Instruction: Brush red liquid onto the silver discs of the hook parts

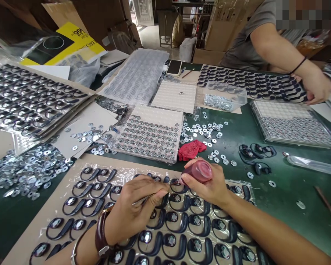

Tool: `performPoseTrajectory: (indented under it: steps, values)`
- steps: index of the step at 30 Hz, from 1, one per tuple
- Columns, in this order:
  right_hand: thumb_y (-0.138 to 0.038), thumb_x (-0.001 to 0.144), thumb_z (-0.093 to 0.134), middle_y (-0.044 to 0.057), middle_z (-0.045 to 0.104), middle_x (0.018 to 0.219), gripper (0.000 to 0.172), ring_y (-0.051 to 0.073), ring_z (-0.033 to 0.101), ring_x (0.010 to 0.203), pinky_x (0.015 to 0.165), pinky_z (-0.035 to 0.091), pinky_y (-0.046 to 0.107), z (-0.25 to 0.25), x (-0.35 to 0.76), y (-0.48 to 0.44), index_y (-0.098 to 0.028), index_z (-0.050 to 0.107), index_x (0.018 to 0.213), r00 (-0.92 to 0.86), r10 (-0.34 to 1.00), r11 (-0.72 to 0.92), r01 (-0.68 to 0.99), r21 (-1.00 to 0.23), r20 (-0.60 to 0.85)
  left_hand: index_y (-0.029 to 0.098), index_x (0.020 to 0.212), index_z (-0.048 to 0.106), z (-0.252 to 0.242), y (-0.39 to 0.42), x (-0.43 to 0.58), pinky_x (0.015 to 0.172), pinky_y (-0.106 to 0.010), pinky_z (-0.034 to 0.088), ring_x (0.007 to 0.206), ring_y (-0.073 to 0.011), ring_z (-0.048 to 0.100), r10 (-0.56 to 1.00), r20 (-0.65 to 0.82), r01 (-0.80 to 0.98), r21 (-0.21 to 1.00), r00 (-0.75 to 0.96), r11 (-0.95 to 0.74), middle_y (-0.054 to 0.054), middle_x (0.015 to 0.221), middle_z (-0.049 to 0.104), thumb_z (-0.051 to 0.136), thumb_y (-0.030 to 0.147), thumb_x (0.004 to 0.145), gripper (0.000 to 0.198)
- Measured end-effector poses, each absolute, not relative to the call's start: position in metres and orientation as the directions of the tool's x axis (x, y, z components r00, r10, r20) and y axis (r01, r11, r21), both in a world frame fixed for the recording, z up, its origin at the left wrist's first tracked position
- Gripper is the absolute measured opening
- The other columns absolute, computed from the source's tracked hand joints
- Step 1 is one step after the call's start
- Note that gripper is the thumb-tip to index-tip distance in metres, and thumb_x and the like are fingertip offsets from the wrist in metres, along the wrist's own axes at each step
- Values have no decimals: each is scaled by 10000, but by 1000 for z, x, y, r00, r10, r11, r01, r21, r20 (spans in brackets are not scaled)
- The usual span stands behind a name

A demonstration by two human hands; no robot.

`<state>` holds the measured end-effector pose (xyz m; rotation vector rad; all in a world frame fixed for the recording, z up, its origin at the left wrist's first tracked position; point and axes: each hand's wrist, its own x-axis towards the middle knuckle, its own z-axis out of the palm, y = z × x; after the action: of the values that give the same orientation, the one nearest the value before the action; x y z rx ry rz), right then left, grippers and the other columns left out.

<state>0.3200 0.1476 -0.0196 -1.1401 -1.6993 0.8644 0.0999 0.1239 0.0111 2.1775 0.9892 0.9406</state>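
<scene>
My left hand [139,206], with a watch at the wrist, pinches a thin metal tool [146,198], its tip pointing right. In my right hand [212,187] is a small bottle of red liquid [197,172], tilted with its narrow end toward the tool tip. Both hands are over a plastic-covered sheet of dark ear-hook pieces [172,217] in rows, each with a shiny round part. Between the hands, the bottle end and tool tip are close to one piece; whether they touch it I cannot tell.
Behind the hands lie a red cloth [191,149], a tray of round metal parts [150,136] and loose washers [38,171]. A clear box [224,96] holds small parts. A stacked sheet [30,99] stands left. Across the table, another person's hand [317,86] touches a dark sheet.
</scene>
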Motion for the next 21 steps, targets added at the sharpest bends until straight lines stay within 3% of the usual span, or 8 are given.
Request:
performPoseTrajectory:
  steps: [3,7,12,15,18,21]
  values:
    - [-351,811,623,-8,643,611,169,131,612,544,547,499,253,-2,328,153,-185,596,827,-190,970,199,254,-947,153,173,1008,621,9,122,100,802,-315,519,825,-134,668,780,379,403,695,498,-595,-40,947,706,558,63,828,220]
    - [-404,884,526,20,676,685,239,145,661,619,601,525,255,31,354,162,-180,602,854,-427,899,-48,110,-993,-91,164,1026,611,6,119,99,802,-319,517,832,-136,667,752,395,393,671,528,-629,-56,961,702,545,46,827,241]
    - [-437,885,519,41,703,687,275,158,683,637,602,533,243,39,382,159,-173,598,897,-493,853,-157,65,-985,-169,146,1041,603,6,118,99,815,-318,515,853,-135,666,712,412,406,613,568,-678,-60,964,699,533,38,824,252]
    - [-401,866,563,29,700,652,235,164,684,594,562,533,239,19,383,149,-172,600,901,-256,959,-99,102,-990,-123,115,1028,609,13,115,106,831,-323,519,881,-138,661,638,466,405,508,613,-760,-68,963,699,532,29,817,240]
    - [-344,858,582,-5,677,599,161,150,669,534,531,525,227,-2,375,138,-185,597,840,20,998,48,149,-988,51,84,1046,609,19,113,122,852,-335,524,927,-154,654,496,512,385,314,701,-868,-73,982,699,550,76,839,215]
    - [-290,848,588,-23,668,572,111,132,648,508,534,516,214,-15,368,132,-189,599,805,72,978,172,247,-954,195,69,1060,608,21,115,139,833,-333,538,951,-166,651,397,486,355,181,779,-917,-83,1016,691,435,126,919,231]
